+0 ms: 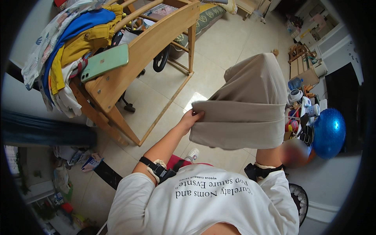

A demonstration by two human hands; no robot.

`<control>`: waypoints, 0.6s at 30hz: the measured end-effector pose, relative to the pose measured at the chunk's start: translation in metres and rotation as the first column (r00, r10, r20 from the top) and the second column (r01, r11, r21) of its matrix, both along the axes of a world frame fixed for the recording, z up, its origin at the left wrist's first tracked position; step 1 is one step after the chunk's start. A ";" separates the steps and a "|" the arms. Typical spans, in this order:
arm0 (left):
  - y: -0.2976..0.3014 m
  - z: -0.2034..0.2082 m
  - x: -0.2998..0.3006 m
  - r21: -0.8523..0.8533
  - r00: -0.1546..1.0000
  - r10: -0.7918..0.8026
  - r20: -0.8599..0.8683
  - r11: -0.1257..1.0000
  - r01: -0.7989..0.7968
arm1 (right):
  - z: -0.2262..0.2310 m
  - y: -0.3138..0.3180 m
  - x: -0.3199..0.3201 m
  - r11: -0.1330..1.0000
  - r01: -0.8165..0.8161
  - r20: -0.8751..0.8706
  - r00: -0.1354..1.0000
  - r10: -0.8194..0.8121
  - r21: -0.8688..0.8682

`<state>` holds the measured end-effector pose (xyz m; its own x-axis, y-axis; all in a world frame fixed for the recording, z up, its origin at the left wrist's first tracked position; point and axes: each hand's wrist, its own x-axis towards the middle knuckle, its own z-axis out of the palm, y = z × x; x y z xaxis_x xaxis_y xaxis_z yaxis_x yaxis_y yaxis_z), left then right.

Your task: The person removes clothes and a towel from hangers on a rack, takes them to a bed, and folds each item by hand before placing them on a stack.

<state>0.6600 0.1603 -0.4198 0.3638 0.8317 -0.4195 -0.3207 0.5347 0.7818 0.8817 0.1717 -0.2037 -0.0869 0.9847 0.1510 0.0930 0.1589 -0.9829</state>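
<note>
A taupe cloth garment point(248, 105) hangs spread in front of me, with a wide folded band across its lower part. Its exact kind is hard to tell. At its left edge my left hand point(192, 118) is closed, pinching the cloth between thumb and fingers. My right forearm point(269, 156) goes up under the garment's lower right side. The cloth covers my right hand, and a bulge tops the garment at the upper right.
To the left stands a wooden rack point(149, 43) with a pale green phone point(105, 62) lying on it. Clothes in yellow point(84, 41), blue and white drape over its end. At the right are a shiny blue ball point(329, 133) and a cluttered shelf. Tiled floor point(219, 43) stretches ahead.
</note>
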 end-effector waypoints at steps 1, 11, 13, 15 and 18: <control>-0.003 0.007 -0.002 -0.047 0.999 0.040 0.030 0.998 -0.039 | -0.002 -0.003 0.004 1.000 0.012 0.011 1.000 -0.012 -0.003; -0.007 0.047 -0.063 0.123 0.334 -0.011 -0.943 0.918 0.377 | -0.031 -0.005 0.016 0.999 0.002 0.238 0.971 -0.015 0.054; 0.000 0.076 -0.080 0.096 0.356 -0.060 -0.932 0.909 0.406 | -0.035 -0.005 0.016 0.996 -0.031 0.370 0.929 -0.003 0.086; 0.003 0.084 -0.090 0.247 0.830 0.025 -0.557 0.959 0.136 | -0.037 -0.009 0.016 0.994 -0.094 0.542 0.839 0.051 0.052; 0.006 0.111 -0.107 0.335 0.989 0.070 0.130 0.936 -0.111 | -0.028 -0.029 0.016 0.971 -0.202 0.814 0.537 0.220 -0.129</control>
